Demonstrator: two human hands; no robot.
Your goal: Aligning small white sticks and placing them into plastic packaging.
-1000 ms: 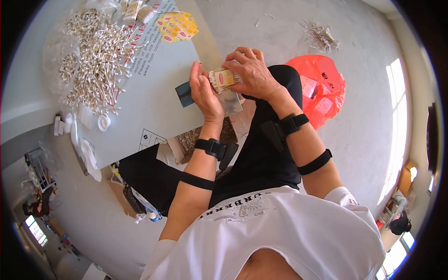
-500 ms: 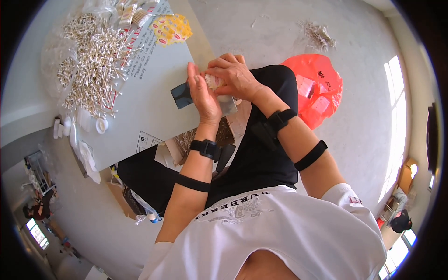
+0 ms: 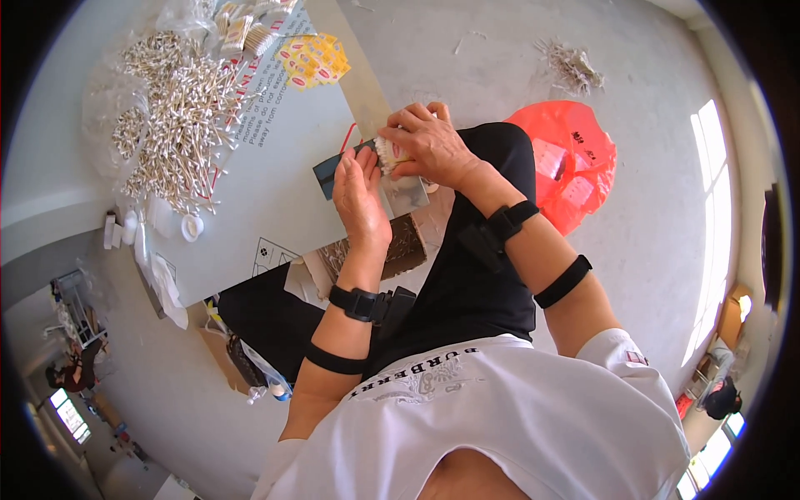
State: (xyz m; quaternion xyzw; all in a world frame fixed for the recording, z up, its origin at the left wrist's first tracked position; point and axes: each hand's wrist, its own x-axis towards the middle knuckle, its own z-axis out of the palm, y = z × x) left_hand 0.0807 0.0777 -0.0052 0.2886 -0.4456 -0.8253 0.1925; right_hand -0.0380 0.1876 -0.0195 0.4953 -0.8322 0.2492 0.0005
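Note:
My right hand (image 3: 435, 148) grips a small bundle of cotton swabs (image 3: 387, 157), its fingers curled around the side, over the near right edge of the table. Beside it, my left hand (image 3: 361, 198) is open with its fingers stretched out, palm turned toward the bundle; a narrow gap seems to part them. A dark flat plate (image 3: 327, 177) lies on the table, partly hidden behind the left fingers. A thin red strip (image 3: 348, 137) sticks up next to it. Farther left spreads a large heap of loose cotton swabs (image 3: 179, 125).
Yellow printed labels (image 3: 315, 60) and packed swab bundles (image 3: 237, 35) lie on the table's (image 3: 242, 212) far side. A white tape roll (image 3: 192, 227) sits near its left edge. Below my hands stands a cardboard box (image 3: 408, 267) containing swabs. A red plastic bag (image 3: 575, 196) lies right.
My left hand has drawn back and down from the bundle, its fingers now apart from it. The right hand keeps hold of the swabs and has shifted slightly right. The red strip now shows.

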